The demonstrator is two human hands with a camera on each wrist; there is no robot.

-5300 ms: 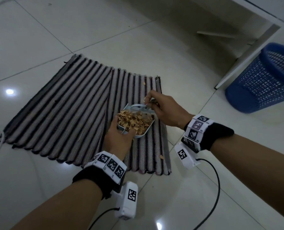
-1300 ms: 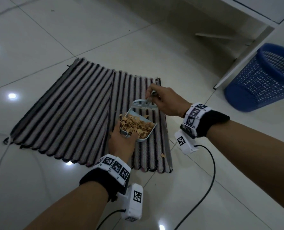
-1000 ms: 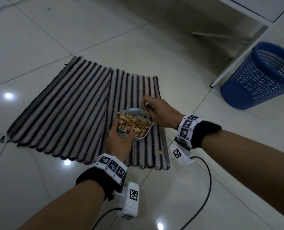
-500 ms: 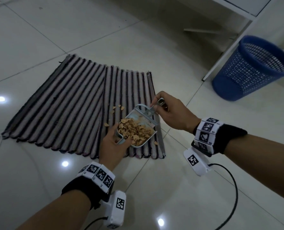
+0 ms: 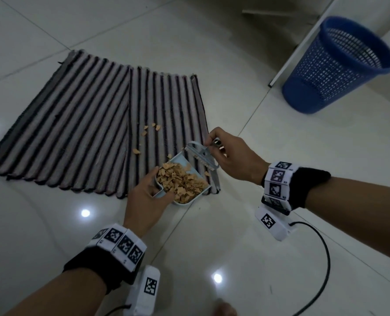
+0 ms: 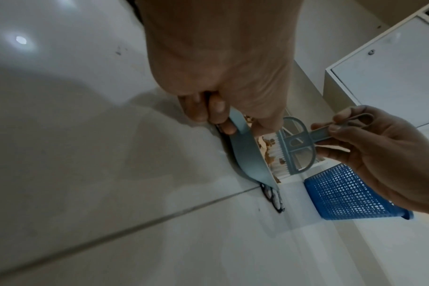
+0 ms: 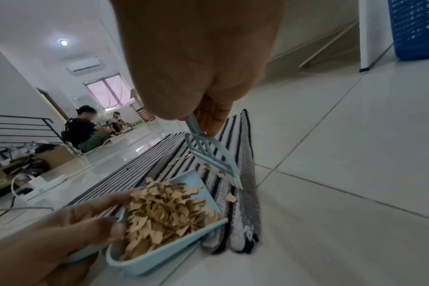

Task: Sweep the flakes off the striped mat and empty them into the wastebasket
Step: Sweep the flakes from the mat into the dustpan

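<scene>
The left hand (image 5: 147, 198) is gripping the light blue dustpan (image 5: 183, 179) at its handle end, thumb and fingers curled round it; the pan is heaped with tan flakes (image 5: 181, 180) over the striped mat's (image 5: 87, 124) 5 o'clock corner. The right hand (image 5: 231, 157) is pinching the small brush (image 5: 202, 156) by its handle, bristles at the pan's lip. Loose flakes are lying on the mat toward 11 o'clock of the pan. The blue wastebasket (image 5: 339, 65) is standing well apart at 2 o'clock.
</scene>
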